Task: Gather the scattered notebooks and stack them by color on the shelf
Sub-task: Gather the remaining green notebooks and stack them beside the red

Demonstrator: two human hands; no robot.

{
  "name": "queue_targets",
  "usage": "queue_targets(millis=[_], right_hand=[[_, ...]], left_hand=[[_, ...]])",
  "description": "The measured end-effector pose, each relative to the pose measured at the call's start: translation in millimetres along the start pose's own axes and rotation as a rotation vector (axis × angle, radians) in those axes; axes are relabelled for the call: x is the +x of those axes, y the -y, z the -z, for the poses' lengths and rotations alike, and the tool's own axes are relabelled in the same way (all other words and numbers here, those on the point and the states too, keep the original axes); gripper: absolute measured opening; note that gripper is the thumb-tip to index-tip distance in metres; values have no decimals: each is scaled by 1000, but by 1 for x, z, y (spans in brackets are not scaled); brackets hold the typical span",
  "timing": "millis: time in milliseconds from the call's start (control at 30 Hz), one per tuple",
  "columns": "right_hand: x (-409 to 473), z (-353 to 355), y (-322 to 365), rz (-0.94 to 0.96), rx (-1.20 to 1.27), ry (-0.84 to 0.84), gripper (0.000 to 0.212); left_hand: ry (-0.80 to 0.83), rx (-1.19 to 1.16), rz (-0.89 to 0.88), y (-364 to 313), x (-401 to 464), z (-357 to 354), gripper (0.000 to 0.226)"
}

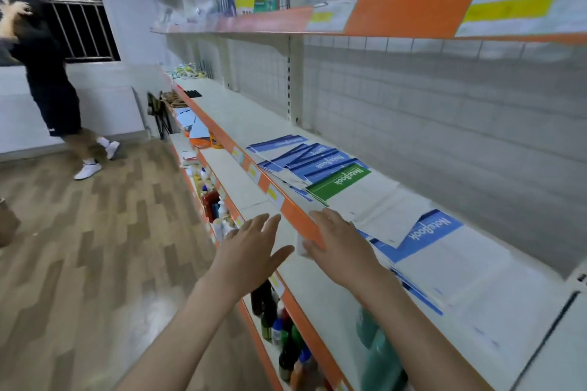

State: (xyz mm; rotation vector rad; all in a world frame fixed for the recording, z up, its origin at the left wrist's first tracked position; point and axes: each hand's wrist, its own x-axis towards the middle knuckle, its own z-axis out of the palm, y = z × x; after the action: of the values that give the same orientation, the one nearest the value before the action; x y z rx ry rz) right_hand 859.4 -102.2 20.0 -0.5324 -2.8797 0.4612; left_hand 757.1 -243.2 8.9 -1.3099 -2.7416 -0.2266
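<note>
Right hand (336,241) rests flat and open on the shelf (301,222) edge, left hand (251,244) spread empty; best reach the green notebook (338,182) first, lifting it clear of the blue notebooks (305,159)

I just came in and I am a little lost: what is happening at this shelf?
A person is reaching with both hands toward a shelf of scattered notebooks. The left hand is open in the air before the shelf's orange edge, holding nothing. The right hand lies over that edge with its fingers straight, near the notebooks. Blue notebooks lie fanned out with one green notebook on top, and another blue notebook lies nearer. Nothing looks sorted yet.
</note>
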Motion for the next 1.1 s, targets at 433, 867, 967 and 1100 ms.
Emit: queue_targets(millis=[433, 867, 967, 1100], right_hand=[[88, 2, -52, -194, -37, -44, 57], [151, 14, -100, -651, 8, -189, 56], [147, 9, -106, -735, 12, -230, 56], [140, 6, -106, -810, 13, -292, 56]], left_hand=[[22, -68, -239, 9, 139, -25, 67], [337, 15, -514, -30, 287, -33, 91], [406, -3, -531, -43, 297, -44, 97], [410, -118, -529, -52, 307, -52, 95]])
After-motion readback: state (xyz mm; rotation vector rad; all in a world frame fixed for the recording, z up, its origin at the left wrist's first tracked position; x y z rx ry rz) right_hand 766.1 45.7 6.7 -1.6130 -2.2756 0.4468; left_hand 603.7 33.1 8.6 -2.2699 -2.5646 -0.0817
